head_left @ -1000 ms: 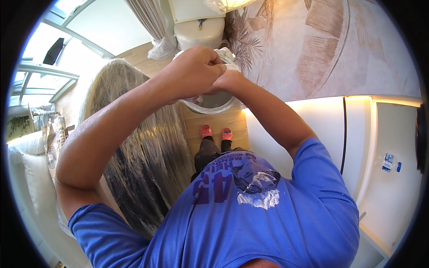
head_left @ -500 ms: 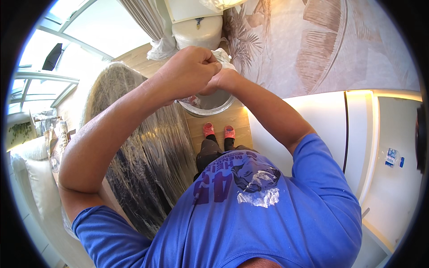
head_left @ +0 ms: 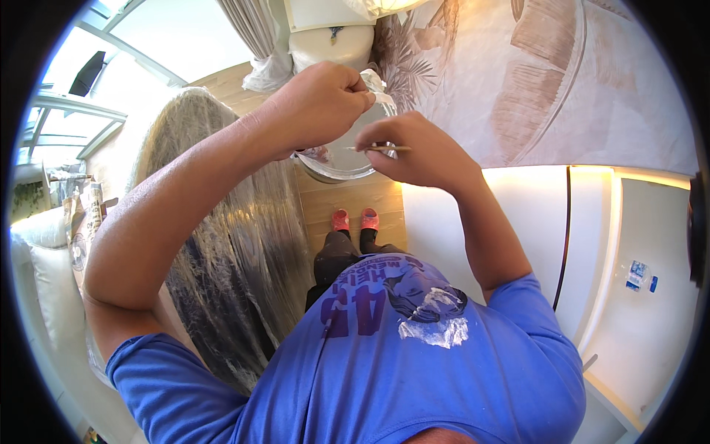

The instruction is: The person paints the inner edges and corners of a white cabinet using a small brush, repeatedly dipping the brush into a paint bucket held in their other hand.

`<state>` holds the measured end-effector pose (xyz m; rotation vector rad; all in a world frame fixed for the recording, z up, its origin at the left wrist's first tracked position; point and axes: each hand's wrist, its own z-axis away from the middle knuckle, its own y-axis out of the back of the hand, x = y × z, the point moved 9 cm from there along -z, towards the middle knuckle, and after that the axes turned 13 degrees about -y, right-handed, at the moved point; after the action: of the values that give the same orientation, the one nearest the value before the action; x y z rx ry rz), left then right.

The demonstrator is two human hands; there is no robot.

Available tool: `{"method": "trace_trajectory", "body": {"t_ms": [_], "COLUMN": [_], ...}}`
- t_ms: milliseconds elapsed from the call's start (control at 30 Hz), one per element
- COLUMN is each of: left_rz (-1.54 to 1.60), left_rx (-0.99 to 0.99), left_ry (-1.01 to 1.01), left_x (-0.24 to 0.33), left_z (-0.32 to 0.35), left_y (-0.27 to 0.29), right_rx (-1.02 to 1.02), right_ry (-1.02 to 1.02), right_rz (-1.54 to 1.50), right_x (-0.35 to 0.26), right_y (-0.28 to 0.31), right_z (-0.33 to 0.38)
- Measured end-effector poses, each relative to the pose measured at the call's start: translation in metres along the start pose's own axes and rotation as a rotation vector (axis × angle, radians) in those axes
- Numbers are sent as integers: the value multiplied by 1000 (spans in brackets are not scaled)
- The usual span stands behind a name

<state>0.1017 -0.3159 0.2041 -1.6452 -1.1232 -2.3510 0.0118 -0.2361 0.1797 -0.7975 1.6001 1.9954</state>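
Left hand (head_left: 322,103) is fisted around a crumpled white scrap (head_left: 376,80), and my right hand (head_left: 414,148) pinches a thin wooden stick (head_left: 377,149) held level, both raised over a round shiny metal bowl (head_left: 336,166) far ahead. I judge the work midway (the scrap is only partly gathered). Glossy plastic sheeting (head_left: 222,251) drapes something bulky on the left, above a wooden floor (head_left: 355,200).
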Motion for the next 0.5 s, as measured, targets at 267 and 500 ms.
{"method": "trace_trajectory", "body": {"t_ms": [267,500], "left_rz": [-30,57], "left_rx": [33,27], "left_ry": [-10,44], "left_x": [-4,-4], "left_z": [-3,6], "left_y": [-1,-6], "right_rx": [182,253], "right_ry": [60,-78], "right_rz": [-1,-34], "right_x": [-2,-6], "right_y": [28,38], "right_z": [61,91]}}
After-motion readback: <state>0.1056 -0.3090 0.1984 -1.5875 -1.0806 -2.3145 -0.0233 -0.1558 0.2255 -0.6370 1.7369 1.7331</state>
